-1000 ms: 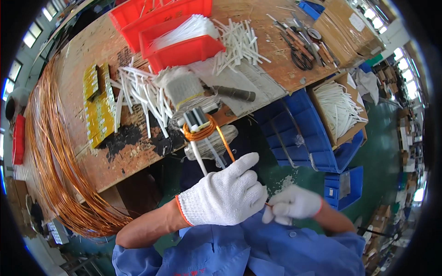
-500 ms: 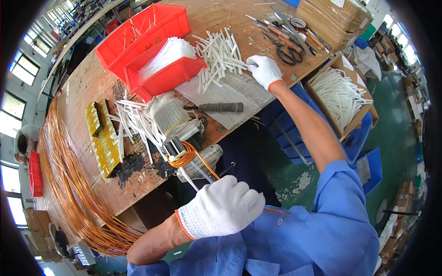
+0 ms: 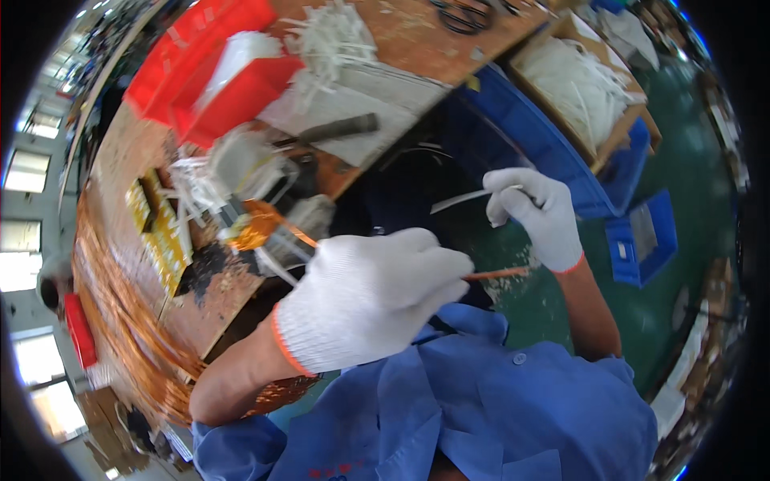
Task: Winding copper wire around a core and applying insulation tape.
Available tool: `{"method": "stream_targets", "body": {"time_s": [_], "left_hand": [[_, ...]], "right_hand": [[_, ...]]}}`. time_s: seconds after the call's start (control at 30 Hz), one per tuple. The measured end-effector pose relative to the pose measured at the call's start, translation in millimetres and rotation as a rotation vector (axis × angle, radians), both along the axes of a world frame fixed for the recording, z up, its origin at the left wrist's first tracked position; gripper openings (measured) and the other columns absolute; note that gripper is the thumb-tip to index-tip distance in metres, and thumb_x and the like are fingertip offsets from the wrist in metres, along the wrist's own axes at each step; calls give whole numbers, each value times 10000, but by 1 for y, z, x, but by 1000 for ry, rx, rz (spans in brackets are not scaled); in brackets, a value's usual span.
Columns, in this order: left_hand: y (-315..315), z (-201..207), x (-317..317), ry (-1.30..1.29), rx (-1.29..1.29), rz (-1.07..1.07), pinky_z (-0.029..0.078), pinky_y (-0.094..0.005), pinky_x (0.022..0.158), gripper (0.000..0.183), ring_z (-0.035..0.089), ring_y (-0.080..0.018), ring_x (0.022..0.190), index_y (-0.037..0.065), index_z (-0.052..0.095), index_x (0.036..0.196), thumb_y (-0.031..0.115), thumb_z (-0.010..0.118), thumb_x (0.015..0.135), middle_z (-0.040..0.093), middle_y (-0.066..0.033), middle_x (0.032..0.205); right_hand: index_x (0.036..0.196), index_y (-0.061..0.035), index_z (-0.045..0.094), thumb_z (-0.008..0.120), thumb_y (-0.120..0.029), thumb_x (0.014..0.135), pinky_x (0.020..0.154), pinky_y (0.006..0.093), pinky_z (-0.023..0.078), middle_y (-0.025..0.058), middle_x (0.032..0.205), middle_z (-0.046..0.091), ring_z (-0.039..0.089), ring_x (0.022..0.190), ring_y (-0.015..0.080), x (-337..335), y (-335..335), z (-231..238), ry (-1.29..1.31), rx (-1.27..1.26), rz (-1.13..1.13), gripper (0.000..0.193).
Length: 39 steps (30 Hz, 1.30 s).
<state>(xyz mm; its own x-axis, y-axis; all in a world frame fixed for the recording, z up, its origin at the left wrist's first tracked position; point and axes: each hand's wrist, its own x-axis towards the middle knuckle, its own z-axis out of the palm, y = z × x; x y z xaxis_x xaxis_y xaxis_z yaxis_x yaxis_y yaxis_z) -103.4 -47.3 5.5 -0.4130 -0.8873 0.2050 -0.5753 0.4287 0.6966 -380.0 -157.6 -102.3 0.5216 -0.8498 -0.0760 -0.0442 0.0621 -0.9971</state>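
Observation:
My left hand (image 3: 373,297), in a white knitted glove, is closed around a copper wire (image 3: 501,273); the wire's end sticks out past my fingers to the right. On its other side the wire runs up to a small wound copper coil (image 3: 255,228) on a holder at the bench edge. White tube ends (image 3: 277,267) hang out beside the coil. My gloved right hand (image 3: 539,210), off the bench to the right, pinches a thin white sleeve (image 3: 461,199), which points left towards the wire. The picture is somewhat blurred.
Red bins (image 3: 241,84) and a pile of white sleeves (image 3: 333,40) lie on the wooden bench. A dark-handled tool (image 3: 341,128) rests near its edge. Scissors (image 3: 464,14) are farther back. A carton of white sleeves (image 3: 573,88) stands right, over blue crates (image 3: 545,152). Loose copper wire (image 3: 120,321) hangs left.
My right hand has come from the sleeve pile on the bench back towards me, now with a white sleeve. My left hand stays on the wire, slightly higher in view. The view has shifted.

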Motion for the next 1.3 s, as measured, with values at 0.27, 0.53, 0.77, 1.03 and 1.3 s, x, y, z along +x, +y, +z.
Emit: {"method": "stream_targets", "body": {"time_s": [0.27, 0.53, 0.77, 1.03, 1.3], "left_hand": [[-13, 8, -22, 55, 348, 21, 527, -349, 664, 172, 699, -205, 720, -8, 821, 1105, 21, 804, 937, 737, -119, 848], [-12, 12, -32, 64, 441, 27, 535, -321, 661, 120, 712, -173, 723, -25, 831, 1032, 51, 798, 946, 760, -112, 836], [-9, 18, -38, 7, 296, 15, 520, -332, 616, 117, 701, -192, 684, -23, 831, 1003, 64, 812, 928, 742, -119, 806], [-9, 16, -38, 35, 334, 22, 517, -324, 613, 118, 702, -189, 681, -24, 833, 1007, 61, 811, 929, 743, -126, 806], [-8, 14, -36, 39, 350, 30, 524, -330, 618, 119, 711, -196, 688, -24, 833, 1008, 68, 804, 938, 748, -123, 804]], "right_hand": [[1203, -66, 763, 757, -51, 989, 828, 342, 593, 77, 982, 755, 721, 898, 191, -45, 62, 36, 53, -223, 32, 215], [1231, -181, 777, 894, -166, 852, 494, 377, 527, 58, 798, 707, 709, 623, 266, -4, 68, 51, 299, -1014, 94, 397], [1218, -145, 765, 910, -223, 855, 523, 372, 509, 70, 829, 673, 692, 633, 264, -17, 78, 51, 263, -819, 8, 398], [1226, -123, 772, 903, -228, 856, 661, 393, 548, 82, 878, 669, 700, 800, 287, -28, 78, 48, 310, -825, 76, 407], [1206, -121, 776, 895, -236, 868, 554, 377, 501, 54, 831, 657, 676, 699, 252, -19, 79, 43, 364, -916, 35, 376]]}}
